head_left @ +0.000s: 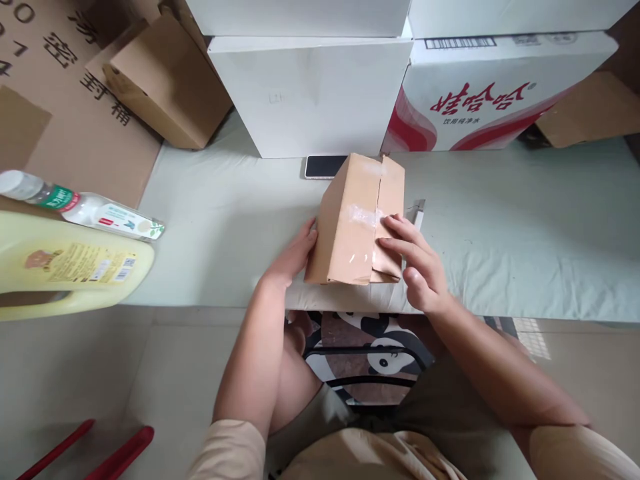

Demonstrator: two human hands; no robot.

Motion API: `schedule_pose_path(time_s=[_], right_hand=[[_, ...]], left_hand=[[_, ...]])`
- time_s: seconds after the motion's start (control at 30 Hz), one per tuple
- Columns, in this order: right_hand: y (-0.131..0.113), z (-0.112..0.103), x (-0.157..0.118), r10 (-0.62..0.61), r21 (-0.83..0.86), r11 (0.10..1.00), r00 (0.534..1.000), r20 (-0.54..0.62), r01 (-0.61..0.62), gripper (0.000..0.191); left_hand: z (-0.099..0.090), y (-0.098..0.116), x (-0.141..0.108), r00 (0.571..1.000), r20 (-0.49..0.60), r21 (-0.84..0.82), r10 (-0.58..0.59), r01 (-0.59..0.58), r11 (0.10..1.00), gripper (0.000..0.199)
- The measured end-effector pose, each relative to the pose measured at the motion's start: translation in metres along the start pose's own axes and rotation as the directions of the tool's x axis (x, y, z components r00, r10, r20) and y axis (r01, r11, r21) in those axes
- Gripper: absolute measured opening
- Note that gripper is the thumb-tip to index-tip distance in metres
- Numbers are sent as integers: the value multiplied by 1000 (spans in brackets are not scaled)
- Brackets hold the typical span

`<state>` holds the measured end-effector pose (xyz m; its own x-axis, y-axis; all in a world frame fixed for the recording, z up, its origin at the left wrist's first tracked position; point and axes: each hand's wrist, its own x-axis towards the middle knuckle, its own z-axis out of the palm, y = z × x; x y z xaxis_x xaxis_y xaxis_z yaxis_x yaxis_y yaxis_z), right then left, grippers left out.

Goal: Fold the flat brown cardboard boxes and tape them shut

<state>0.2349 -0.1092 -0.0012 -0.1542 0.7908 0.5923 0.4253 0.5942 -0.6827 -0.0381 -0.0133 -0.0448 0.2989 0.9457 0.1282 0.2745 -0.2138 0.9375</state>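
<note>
A small brown cardboard box stands on the cloth-covered table in front of me, with clear tape across the seam of its top. My left hand holds it at its left side, the fingers partly hidden against the wall. On the right edge of the top rest the spread fingertips of my right hand, with the thumb apart and nothing in the palm. Just right of the box, partly behind my right hand, lies what looks like a utility knife. A phone lies behind the box, partly covered by it.
White cartons are stacked at the back, one printed with red characters. To the left are an open brown box, a large carton, a plastic bottle and a yellow jug. A panda-patterned stool is below the table edge.
</note>
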Motion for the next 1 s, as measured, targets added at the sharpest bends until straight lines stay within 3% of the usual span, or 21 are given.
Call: schedule_pose_path(time_s=[0.03,0.1,0.17,0.2,0.23,0.27,0.37,0.4,0.47,0.53,0.63,0.7,0.73,0.8,0.87,0.93,1.0], right_hand=[[0,0,0,-9,1,1000,1000,-14,9,47],[2,0,1,-21,-16,1000,999,-39,20,44],[4,0,0,9,-43,999,999,-43,-11,40],[5,0,0,43,-50,998,998,-35,-45,38],[6,1,0,84,-46,995,996,-20,-85,39],[7,1,-1,123,-32,992,992,1,-123,40],[8,3,0,161,64,984,980,113,-169,41],[6,4,2,148,106,980,975,166,-166,40],[1,7,4,99,189,970,957,273,-154,36],[-5,10,6,61,245,958,938,341,-151,35],[-7,12,6,47,268,953,943,331,-142,42],[-1,9,6,143,221,955,962,234,-196,55],[5,7,7,259,150,947,953,157,-283,59],[19,-2,8,531,-79,845,848,-10,-530,53],[33,-12,10,680,-363,643,721,-134,-674,41],[43,-21,12,717,-596,478,679,-158,-645,43],[46,-26,13,746,-728,371,652,-136,-577,51]], left_hand=[[-1,5,-2,988,116,-67,-99,107,992,48],[-1,14,-6,893,331,-115,-304,358,927,55],[-1,20,-7,795,410,-45,-447,507,861,53],[-1,20,-6,772,410,-4,-486,535,845,48],[0,20,-5,776,382,32,-502,532,846,44],[0,19,-3,808,319,57,-496,506,861,43],[-3,13,3,955,-55,70,-293,296,953,56],[-5,12,4,968,-185,67,-167,182,981,64],[-10,13,6,942,-328,55,75,-60,997,78],[-13,16,6,921,-339,29,192,-194,981,76],[-12,23,3,938,-315,-38,142,-161,986,60],[-10,26,2,941,-326,-70,91,-120,990,52],[-9,27,1,938,-337,-83,80,-114,990,50],[-7,29,1,930,-363,-116,65,-114,987,45],[-6,30,2,924,-380,-152,46,-112,982,42],[-6,31,3,922,-386,-166,29,-100,981,39],[-6,31,3,922,-386,-152,25,-90,984,37]])
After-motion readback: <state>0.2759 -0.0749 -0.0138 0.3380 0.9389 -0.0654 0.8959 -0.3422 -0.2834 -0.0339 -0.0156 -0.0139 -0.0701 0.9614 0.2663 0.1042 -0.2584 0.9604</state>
